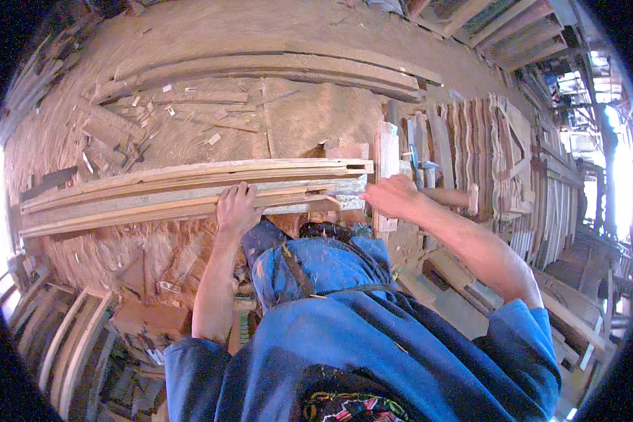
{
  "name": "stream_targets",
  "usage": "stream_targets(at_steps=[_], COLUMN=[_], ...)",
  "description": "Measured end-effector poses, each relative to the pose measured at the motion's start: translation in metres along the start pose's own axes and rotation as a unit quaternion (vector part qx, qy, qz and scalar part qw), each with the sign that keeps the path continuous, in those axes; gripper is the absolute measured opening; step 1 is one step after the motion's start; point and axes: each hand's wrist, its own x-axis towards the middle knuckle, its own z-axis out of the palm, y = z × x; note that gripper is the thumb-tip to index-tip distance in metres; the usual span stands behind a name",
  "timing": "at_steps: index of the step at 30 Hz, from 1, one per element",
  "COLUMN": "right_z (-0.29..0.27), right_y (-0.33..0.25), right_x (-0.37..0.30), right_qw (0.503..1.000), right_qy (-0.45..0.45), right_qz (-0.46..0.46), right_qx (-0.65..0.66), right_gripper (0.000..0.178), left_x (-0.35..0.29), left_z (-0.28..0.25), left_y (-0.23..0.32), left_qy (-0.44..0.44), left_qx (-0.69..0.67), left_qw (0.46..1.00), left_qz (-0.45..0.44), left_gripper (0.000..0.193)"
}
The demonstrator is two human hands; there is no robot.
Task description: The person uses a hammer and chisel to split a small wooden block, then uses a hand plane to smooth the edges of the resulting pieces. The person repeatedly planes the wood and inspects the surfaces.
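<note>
Two long grooved wooden rails [190, 174] lie side by side in front of me, running off to the left, with slots cut near their right ends. My left hand [238, 207] is closed over the nearer rail [148, 216], fingers curled across its top. At that rail's right end, my right hand [395, 197] is closed in a pinch. What its fingers hold, if anything, is too small to make out. A thin curled wood shaving [332, 201] sits beside the slot. Just right of my right hand lies a wooden mallet-like tool [464, 200], partly hidden by my wrist.
An upright pale board [386, 151] stands at the rails' right ends, with a blue clamp-like tool [413, 158] beyond it. Wavy-edged wooden slats [475, 148] are stacked at right. Long timbers [260, 67] and offcuts [112, 137] lie on the dusty ground ahead.
</note>
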Motion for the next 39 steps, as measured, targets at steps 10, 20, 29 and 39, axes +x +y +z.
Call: stream_targets(at_steps=[10, 20, 29, 39], right_z=[0.015, 0.020, -0.002, -0.013], right_y=[-0.025, 0.005, 0.014, -0.038], right_x=[0.044, -0.010, -0.010, 0.038], right_qw=[0.999, 0.989, 0.997, 0.998], right_qy=[0.036, 0.070, 0.046, 0.012], right_qz=[0.009, -0.012, 0.024, 0.050], right_qx=[-0.026, 0.130, 0.061, -0.018], right_gripper=[0.022, 0.049, 0.050, 0.043], left_x=[0.002, -0.003, 0.005, 0.008], left_z=[0.002, 0.000, 0.007, 0.003], left_y=[-0.003, -0.002, -0.004, -0.004], left_qy=[0.010, 0.021, -0.009, 0.013], left_qx=[-0.008, 0.006, 0.001, 0.004], left_qw=[1.000, 0.999, 1.000, 1.000], left_qz=[0.014, 0.025, 0.007, 0.023], left_gripper=[0.047, 0.052, 0.047, 0.040])
